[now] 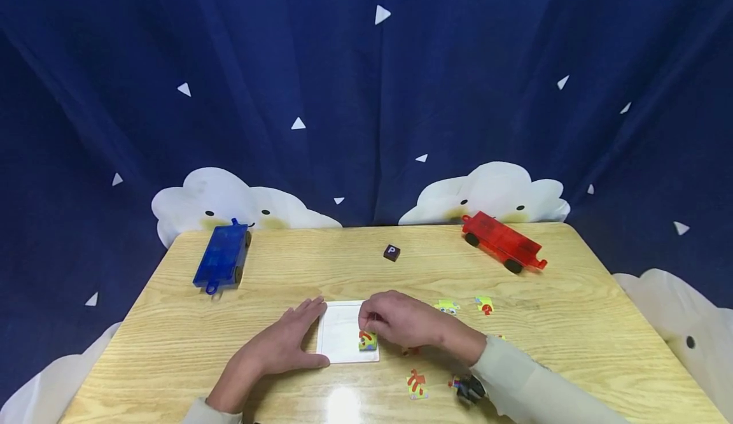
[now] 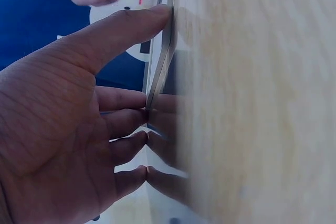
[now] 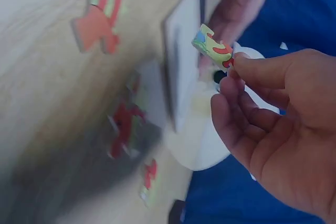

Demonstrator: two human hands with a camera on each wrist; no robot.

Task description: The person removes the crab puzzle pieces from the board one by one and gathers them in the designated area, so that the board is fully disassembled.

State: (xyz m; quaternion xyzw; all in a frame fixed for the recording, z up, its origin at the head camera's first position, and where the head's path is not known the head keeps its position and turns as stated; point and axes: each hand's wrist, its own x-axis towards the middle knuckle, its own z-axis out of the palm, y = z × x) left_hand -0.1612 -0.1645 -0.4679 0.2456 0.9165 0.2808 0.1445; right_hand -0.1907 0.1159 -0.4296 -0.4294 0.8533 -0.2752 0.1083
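A white puzzle board [image 1: 340, 333] with a raised border lies flat on the wooden table. My left hand [image 1: 280, 341] rests at its left edge, fingers spread, with the thumb [image 2: 126, 27] against the near corner in the left wrist view. Over the board's right side, my right hand [image 1: 403, 321] pinches a yellow-green puzzle piece [image 3: 214, 50] with red shapes and a blue patch between thumb and fingertips. Whether that piece touches the board is hard to tell. Other pieces lie to the right, among them a red and yellow puzzle piece [image 1: 417, 384].
A blue toy wagon [image 1: 222, 255] stands at the back left, a red one [image 1: 504, 240] at the back right. Between them sits a small dark tile [image 1: 392, 252] marked P. A dark object [image 1: 471, 388] lies beside my right sleeve. A navy curtain [image 1: 366, 93] hangs behind the table.
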